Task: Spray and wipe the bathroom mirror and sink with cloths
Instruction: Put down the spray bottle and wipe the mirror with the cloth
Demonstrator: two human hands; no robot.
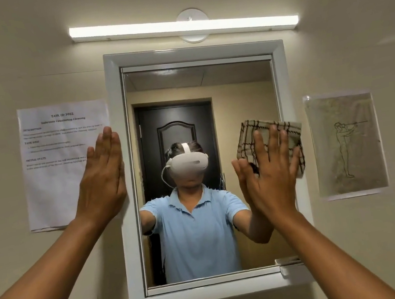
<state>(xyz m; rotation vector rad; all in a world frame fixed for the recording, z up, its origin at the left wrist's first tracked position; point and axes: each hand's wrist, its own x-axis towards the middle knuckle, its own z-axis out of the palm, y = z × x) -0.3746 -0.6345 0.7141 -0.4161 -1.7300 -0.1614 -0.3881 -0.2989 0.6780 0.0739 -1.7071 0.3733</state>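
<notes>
Your right hand [269,164] presses a checked cloth [271,144] flat, fingers spread, against the mirror [202,123] at its right edge. Your left hand [104,178] braces open on the frame [133,235]. Judged step: wiping. Next, sweep leftward from the grip across the unwiped glass.

Cloth [270,138] beige, dark brown plaid lines. Mirror [210,173] frame white. Wall [11,61] cream. Reflected shirt light blue.

The beige wall [352,23] carries a white-framed mirror [222,291] and two sheets.
</notes>
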